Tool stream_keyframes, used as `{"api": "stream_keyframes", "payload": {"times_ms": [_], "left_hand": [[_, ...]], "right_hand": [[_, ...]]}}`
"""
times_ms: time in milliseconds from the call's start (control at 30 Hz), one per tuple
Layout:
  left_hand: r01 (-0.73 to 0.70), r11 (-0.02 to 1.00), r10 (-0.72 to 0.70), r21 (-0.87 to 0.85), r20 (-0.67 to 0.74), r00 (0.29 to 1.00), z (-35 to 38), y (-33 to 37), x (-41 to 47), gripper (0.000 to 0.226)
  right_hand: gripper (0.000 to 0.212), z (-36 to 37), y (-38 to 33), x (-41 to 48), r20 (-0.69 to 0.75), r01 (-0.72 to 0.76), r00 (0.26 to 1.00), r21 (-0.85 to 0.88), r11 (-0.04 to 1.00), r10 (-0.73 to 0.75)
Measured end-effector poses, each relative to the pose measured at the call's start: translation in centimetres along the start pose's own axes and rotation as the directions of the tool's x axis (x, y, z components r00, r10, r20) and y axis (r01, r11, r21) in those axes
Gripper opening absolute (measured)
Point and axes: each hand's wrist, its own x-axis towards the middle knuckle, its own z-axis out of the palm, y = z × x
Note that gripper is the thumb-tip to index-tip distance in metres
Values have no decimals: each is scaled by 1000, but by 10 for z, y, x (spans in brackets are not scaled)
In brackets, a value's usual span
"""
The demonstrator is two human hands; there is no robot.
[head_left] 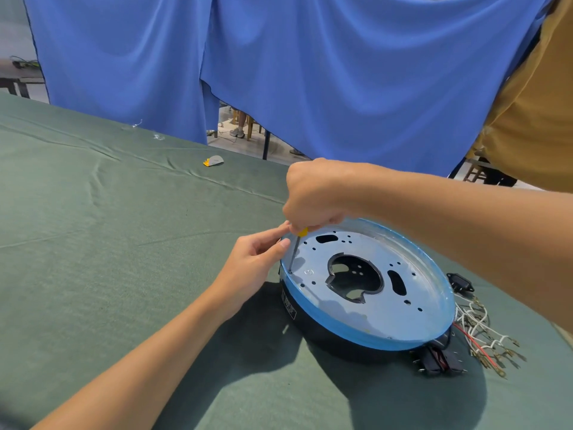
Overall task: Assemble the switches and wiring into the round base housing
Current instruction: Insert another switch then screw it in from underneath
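The round base housing [369,333] lies on the green cloth, its grey perforated metal plate facing up inside a blue rim. My right hand [313,193] grips a yellow-handled screwdriver [296,246] upright, its tip at a hole near the plate's left edge. My left hand [254,262] is beside the housing, its fingertips touching the screwdriver shaft just under the handle. A bundle of white and red wires [477,330] with metal terminals lies right of the housing. Black rocker switches [440,361] lie at its front right, and a black socket part [460,282] lies behind the wires.
The table is covered with a wrinkled green cloth [108,243]. A small yellow and grey object [213,161] lies farther back near the table edge. Blue curtains [279,63] hang behind the table. A person in a tan shirt [539,103] stands at the right.
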Motion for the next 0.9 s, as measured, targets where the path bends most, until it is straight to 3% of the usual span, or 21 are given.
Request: {"api": "stream_keyframes", "payload": {"times_ms": [100,233,367,467,567,767,900], "left_hand": [[-2,1000,2,-11,8,1000,-1,3,-2,35],[-15,999,15,46,2,1000,0,1,-2,31],[-4,997,9,79,-61,998,0,-4,1,36],[-17,993,25,118,-62,998,1,-4,2,34],[-19,993,25,114,-46,999,1,-2,1,45],[4,996,1,92,-59,998,1,-4,3,36],[25,994,-17,108,-75,997,1,-3,3,40]], "right_hand": [[15,-4,-2,6,197,-91,979,181,979,55],[20,-8,16,0,171,-2,984,241,970,-40],[7,-8,23,-11,54,254,967,-88,963,-250],[8,-7,17,-14,-42,436,876,-361,825,-481],[17,-10,12,-10,-55,478,810,-515,712,-584],[37,-12,24,0,11,497,847,-374,783,-532],[12,-11,29,5,14,466,876,-285,838,-482]]}}
